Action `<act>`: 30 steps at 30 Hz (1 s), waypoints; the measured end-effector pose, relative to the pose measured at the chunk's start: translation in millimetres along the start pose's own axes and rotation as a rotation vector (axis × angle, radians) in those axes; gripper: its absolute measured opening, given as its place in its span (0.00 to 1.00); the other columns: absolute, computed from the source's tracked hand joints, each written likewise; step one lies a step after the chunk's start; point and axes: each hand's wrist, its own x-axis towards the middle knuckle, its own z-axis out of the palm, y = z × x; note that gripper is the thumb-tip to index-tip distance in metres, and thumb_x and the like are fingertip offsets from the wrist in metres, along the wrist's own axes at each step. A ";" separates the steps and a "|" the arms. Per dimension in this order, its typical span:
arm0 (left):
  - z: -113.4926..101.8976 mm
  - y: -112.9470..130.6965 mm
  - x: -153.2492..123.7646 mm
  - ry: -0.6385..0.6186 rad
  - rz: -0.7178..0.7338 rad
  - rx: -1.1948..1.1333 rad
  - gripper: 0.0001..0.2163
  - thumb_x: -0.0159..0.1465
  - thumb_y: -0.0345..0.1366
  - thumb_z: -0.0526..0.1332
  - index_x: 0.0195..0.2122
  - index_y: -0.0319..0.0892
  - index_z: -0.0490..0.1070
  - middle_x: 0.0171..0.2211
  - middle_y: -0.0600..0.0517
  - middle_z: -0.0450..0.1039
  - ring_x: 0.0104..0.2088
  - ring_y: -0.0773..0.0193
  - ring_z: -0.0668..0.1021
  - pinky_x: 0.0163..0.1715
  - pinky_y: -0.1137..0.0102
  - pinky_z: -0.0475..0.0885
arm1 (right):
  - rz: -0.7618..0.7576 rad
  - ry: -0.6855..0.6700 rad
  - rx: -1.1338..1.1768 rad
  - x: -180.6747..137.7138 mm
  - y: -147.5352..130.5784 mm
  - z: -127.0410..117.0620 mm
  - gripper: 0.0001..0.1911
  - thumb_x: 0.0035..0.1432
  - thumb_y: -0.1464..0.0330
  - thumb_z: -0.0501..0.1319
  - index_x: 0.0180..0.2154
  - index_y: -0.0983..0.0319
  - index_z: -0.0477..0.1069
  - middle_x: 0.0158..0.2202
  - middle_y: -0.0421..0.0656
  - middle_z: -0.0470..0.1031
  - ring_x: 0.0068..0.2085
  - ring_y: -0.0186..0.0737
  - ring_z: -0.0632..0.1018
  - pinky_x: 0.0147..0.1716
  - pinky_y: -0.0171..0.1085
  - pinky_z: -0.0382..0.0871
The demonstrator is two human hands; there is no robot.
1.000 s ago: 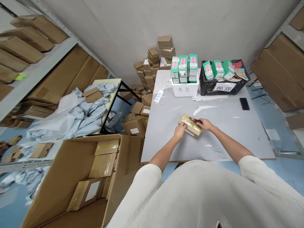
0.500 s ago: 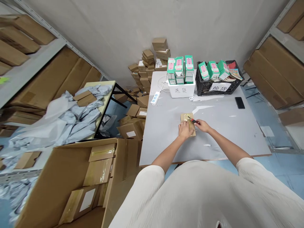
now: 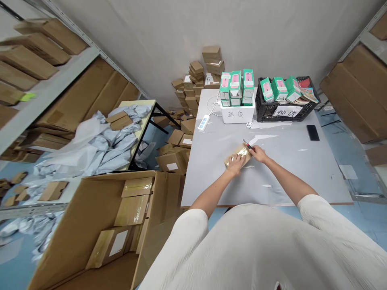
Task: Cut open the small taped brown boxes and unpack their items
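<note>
A small cardboard box with shiny clear tape across its top lies slantwise on the grey table. My left hand rests on the box's near side, fingers spread over the top. In my right hand, a red and black utility knife is gripped by its handle. The knife's tip points up and left, at the far right end of the box. Whether the blade touches the tape is too small to tell.
Behind the box stand a white bin and a black crate, both holding green boxes. A power strip and a phone lie on the table. Left of me is a large open carton with taped boxes inside.
The box has turned from upright to slantwise under my left hand. The knife has shifted from the middle of its top to its far right end. My view has swung slightly left.
</note>
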 end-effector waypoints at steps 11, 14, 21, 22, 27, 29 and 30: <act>3.9 1.5 5.5 0.196 0.098 0.077 0.27 0.69 0.35 0.67 0.68 0.45 0.62 0.62 0.37 0.72 0.64 0.42 0.73 0.64 0.53 0.63 | 0.116 -0.055 0.152 -44.3 7.1 6.1 0.18 0.73 0.53 0.57 0.46 0.59 0.75 0.43 0.47 0.85 0.43 0.45 0.83 0.43 0.37 0.74; 10.0 3.5 4.0 0.200 0.108 0.099 0.26 0.67 0.28 0.66 0.65 0.45 0.62 0.61 0.39 0.72 0.62 0.44 0.74 0.61 0.55 0.64 | 0.132 -0.088 0.266 -52.8 10.7 5.5 0.18 0.73 0.53 0.57 0.44 0.59 0.75 0.43 0.46 0.84 0.41 0.43 0.84 0.40 0.35 0.75; 10.0 2.2 15.5 0.187 0.088 0.043 0.32 0.62 0.24 0.68 0.66 0.43 0.60 0.62 0.38 0.71 0.62 0.46 0.76 0.68 0.53 0.59 | 0.172 -0.172 0.331 -59.7 34.3 -24.4 0.18 0.76 0.55 0.53 0.43 0.59 0.73 0.42 0.45 0.83 0.32 0.37 0.81 0.32 0.34 0.74; 9.5 1.0 16.8 0.181 0.093 0.038 0.32 0.61 0.24 0.68 0.66 0.43 0.61 0.62 0.37 0.71 0.61 0.46 0.76 0.69 0.53 0.58 | 0.185 -0.190 0.330 -60.7 37.1 -29.9 0.17 0.76 0.55 0.53 0.45 0.59 0.73 0.40 0.45 0.83 0.30 0.37 0.80 0.31 0.33 0.74; 10.8 -8.3 14.4 0.176 0.131 0.066 0.29 0.61 0.22 0.67 0.62 0.44 0.65 0.61 0.40 0.70 0.60 0.51 0.76 0.72 0.54 0.57 | 0.192 -0.248 0.296 -65.0 46.0 -51.0 0.15 0.73 0.55 0.61 0.51 0.58 0.70 0.35 0.42 0.82 0.28 0.39 0.81 0.29 0.34 0.74; 11.4 -11.3 11.4 0.176 0.143 0.079 0.29 0.61 0.21 0.66 0.62 0.47 0.65 0.60 0.42 0.70 0.61 0.51 0.75 0.72 0.54 0.58 | 0.139 -0.262 0.226 -64.7 48.4 -55.5 0.14 0.72 0.56 0.63 0.51 0.57 0.72 0.36 0.43 0.82 0.31 0.40 0.82 0.31 0.35 0.74; 11.4 -12.3 10.1 0.173 0.146 0.082 0.29 0.61 0.21 0.66 0.62 0.47 0.65 0.60 0.43 0.70 0.61 0.52 0.75 0.72 0.54 0.58 | 0.090 -0.261 0.169 -64.0 49.4 -57.0 0.13 0.71 0.57 0.63 0.50 0.57 0.74 0.37 0.43 0.83 0.33 0.41 0.83 0.33 0.36 0.74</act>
